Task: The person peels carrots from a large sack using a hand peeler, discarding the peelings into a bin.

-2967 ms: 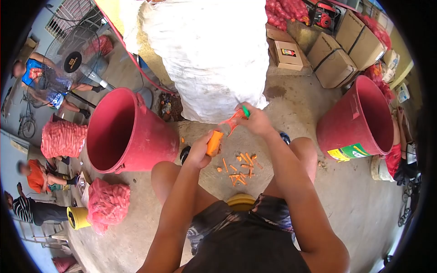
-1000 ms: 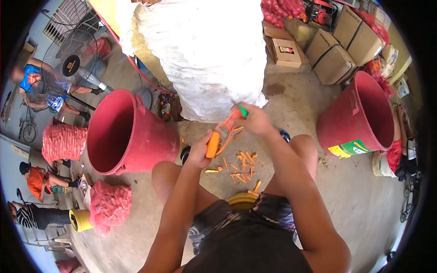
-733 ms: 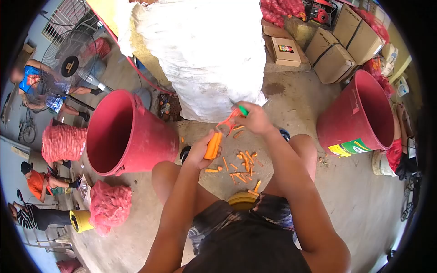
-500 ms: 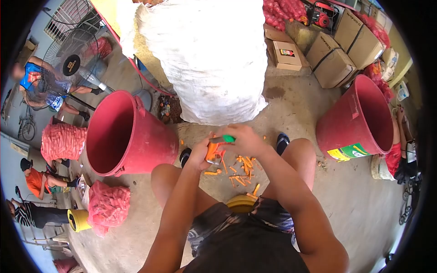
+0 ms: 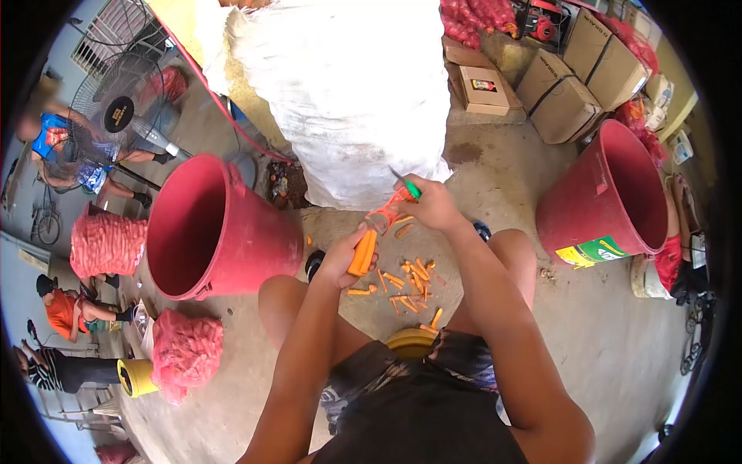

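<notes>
My left hand [image 5: 345, 260] is closed around a small bundle of orange sticks that look like carrots [image 5: 362, 254]. A see-through wrap with red-orange markings [image 5: 384, 213] stretches from the top of the bundle to my right hand [image 5: 434, 207]. That hand grips a green-handled knife [image 5: 413, 189], its blade pointing up and away, and its fingers also seem to pinch the wrap's end. Loose orange pieces [image 5: 416, 277] lie scattered on the floor between my feet.
A large white sack [image 5: 363, 100] stands in front of me. Red bins stand at left [image 5: 263, 240] and right [image 5: 564, 201]. Filled pink mesh bags [image 5: 185, 348], a fan [image 5: 118, 114] and several people are at left. Cardboard boxes [image 5: 560, 97] sit at back right.
My right hand has moved up and right from the bundle, drawing the wrap out between the hands. The knife blade has swung upward. More of the orange sticks shows in my left hand.
</notes>
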Demonstrator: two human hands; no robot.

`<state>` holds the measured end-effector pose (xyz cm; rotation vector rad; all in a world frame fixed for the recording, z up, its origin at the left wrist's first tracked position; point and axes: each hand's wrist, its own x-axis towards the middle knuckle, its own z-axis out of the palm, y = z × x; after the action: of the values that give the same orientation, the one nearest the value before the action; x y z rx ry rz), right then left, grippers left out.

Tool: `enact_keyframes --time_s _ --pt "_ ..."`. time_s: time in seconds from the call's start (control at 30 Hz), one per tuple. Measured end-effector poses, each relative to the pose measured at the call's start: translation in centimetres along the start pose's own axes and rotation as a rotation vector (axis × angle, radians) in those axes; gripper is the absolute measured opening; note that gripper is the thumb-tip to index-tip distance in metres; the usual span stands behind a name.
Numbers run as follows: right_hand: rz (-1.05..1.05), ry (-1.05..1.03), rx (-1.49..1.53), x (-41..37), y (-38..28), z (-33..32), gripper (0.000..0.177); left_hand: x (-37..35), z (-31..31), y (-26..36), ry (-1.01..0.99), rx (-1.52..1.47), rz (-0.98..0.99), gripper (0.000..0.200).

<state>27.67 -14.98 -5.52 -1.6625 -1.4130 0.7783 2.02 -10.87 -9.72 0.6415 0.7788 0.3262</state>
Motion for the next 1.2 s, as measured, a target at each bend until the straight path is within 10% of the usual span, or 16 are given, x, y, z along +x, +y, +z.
enact_keyframes --time_s 0.13,0.2,0.43,0.73,0.9,0.97,1.03,1.1,1.2 --pt "0.168 -0.051 -0.038 -0.4 -0.3 0.2 0.041 -0.4 -0.4 0.7 0.181 -0.056 0.070 0.039" --pt "-0.134 -0.008 -0.314 -1.1 1.6 3.0 0.037 0.0 -1.3 0.9 0.267 -0.144 0.125 0.036" --pt "-0.185 -0.151 -0.493 -4.4 -2.3 6.5 0.040 1.1 -0.7 1.1 0.382 -0.290 0.244 0.025" --pt "-0.013 -0.099 -0.424 -2.2 0.3 7.0 0.028 0.5 0.4 0.5 0.290 -0.284 0.285 0.020" --pt "0.222 -0.455 -0.724 0.7 4.0 2.6 0.025 -2.1 0.9 2.8 0.313 -0.137 0.370 0.021" --pt "0.238 -0.425 -0.781 0.4 4.1 1.3 0.025 -3.8 -1.8 5.7 0.397 -0.369 0.531 0.026" --pt "0.248 -0.359 -0.775 0.3 3.2 0.1 0.027 -5.0 -8.5 9.6 -0.130 -0.833 0.841 0.043" --pt "0.245 -0.351 -0.770 -0.1 2.0 -0.7 0.029 -7.9 -7.2 14.4 -0.100 -1.084 1.243 0.063" --pt "0.163 -0.265 -0.745 0.1 1.4 -1.5 0.031 -8.3 -6.4 18.9 -0.060 -0.884 1.265 0.064"
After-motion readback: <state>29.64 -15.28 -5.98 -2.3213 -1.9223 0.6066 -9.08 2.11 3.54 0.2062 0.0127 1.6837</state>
